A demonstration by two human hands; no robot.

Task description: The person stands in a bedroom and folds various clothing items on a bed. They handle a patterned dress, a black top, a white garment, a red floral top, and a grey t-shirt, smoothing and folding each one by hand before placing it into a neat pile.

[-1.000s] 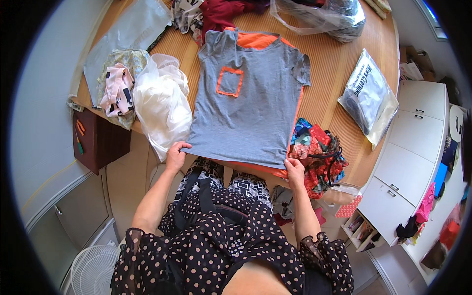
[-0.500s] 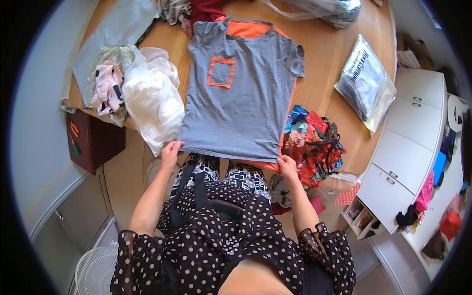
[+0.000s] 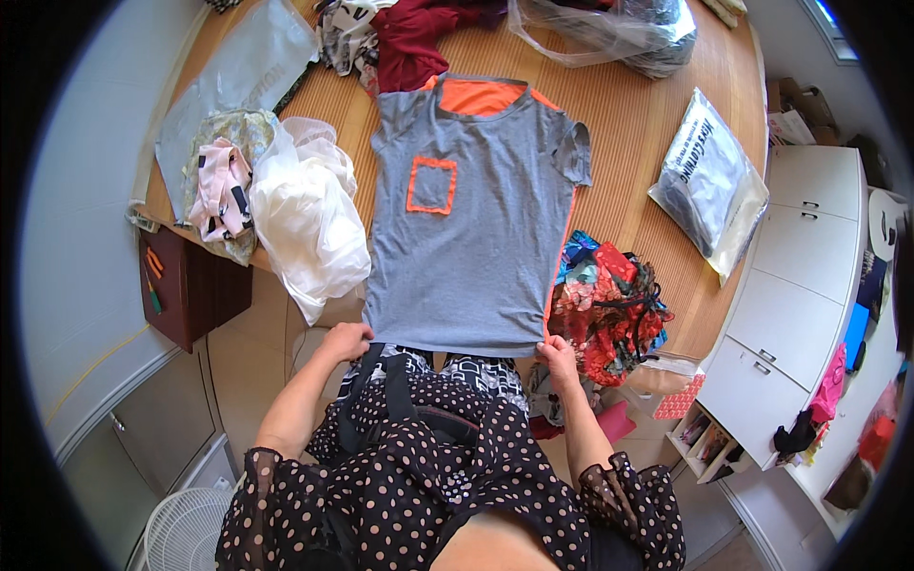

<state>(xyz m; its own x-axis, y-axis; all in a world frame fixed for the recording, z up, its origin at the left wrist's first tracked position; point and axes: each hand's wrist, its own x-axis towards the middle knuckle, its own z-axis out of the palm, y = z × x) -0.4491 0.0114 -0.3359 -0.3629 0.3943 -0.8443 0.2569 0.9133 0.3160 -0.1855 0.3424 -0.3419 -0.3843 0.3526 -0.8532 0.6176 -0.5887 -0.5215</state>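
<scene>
A grey T-shirt [image 3: 466,247] with an orange inside and an orange-edged chest pocket lies spread on the wooden table, its neck pointing away from me. Its hem hangs toward my lap at the near table edge. At the left hem corner, my left hand [image 3: 345,341] is closed on the cloth. My right hand [image 3: 557,359] pinches the right hem corner, where a strip of orange back fabric shows along the side. Close to my right hand is a bundle of red floral cloth [image 3: 609,309]; a white plastic bag [image 3: 309,224] lies near the shirt's left side.
Pink and patterned cloth [image 3: 221,190] sits at the table's left. Dark red cloth [image 3: 409,43] and a clear bag with grey contents [image 3: 657,38] lie at the far side. A packaged garment [image 3: 709,181] rests at right, beside white drawers [image 3: 795,252]. A fan [image 3: 186,533] stands lower left.
The whole view has shifted, so the table sits lower in the picture. The orange layer below the front hem no longer shows. Both hands still hold the hem corners.
</scene>
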